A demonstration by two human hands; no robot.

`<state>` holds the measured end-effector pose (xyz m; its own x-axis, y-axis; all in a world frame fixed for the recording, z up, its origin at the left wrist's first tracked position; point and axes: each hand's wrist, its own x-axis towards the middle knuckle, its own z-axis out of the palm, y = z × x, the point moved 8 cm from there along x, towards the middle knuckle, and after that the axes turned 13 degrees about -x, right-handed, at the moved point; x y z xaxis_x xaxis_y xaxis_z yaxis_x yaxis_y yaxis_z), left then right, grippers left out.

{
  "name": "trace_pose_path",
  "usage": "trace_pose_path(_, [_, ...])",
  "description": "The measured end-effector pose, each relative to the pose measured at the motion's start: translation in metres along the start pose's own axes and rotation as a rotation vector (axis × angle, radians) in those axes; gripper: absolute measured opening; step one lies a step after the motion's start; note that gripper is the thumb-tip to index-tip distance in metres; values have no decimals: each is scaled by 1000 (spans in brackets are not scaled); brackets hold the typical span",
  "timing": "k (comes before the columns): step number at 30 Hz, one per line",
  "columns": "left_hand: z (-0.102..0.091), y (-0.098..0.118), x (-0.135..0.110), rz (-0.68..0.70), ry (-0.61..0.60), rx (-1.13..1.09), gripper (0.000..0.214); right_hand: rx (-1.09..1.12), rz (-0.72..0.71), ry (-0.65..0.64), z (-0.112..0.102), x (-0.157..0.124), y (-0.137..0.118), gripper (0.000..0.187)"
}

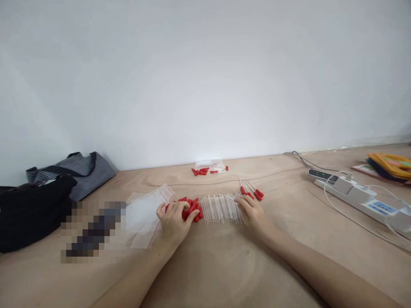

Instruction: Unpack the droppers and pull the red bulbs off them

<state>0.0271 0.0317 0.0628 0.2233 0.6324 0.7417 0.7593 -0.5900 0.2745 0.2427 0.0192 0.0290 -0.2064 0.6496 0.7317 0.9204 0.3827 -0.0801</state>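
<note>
Over a pile of red rubber dropper bulbs (197,211), my left hand (175,218) has its fingers curled, with a bulb between thumb and forefinger. Clear dropper tubes (220,208) lie side by side in a row just right of the bulbs. At the right end of that row, my right hand (253,214) has its fingers closed on the upper end of a tube; its thumb is largely hidden. Several assembled droppers (258,194) with red bulbs lie beyond my right hand. Clear zip bags (144,214) lie flat left of my left hand.
More red bulbs and tubes lie by a small clear bag (210,164) near the wall. A power strip (369,201) with white cables takes up the right side, with yellow and dark items (390,164) behind it. A striped bag (93,173) and black cloth (35,209) sit left.
</note>
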Motion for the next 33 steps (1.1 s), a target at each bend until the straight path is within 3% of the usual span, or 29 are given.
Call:
trace_pose_path(13, [5, -17, 2, 5, -13, 55, 24, -153, 17, -141, 51, 36, -52, 19])
trace_pose_path(20, [4, -10, 0, 63, 26, 92, 22, -190, 1, -186, 56, 35, -63, 16])
trace_pose_path(25, [4, -6, -1, 124, 37, 114, 21, -187, 16, -201, 51, 32, -68, 24])
trace_pose_path(29, [2, -4, -3, 156, 43, 128, 24, -169, 65, -166, 40, 35, -60, 25])
trace_pose_path(33, [1, -2, -5, 189, 36, 116, 27, -226, 219, -160, 28, 45, -17, 23])
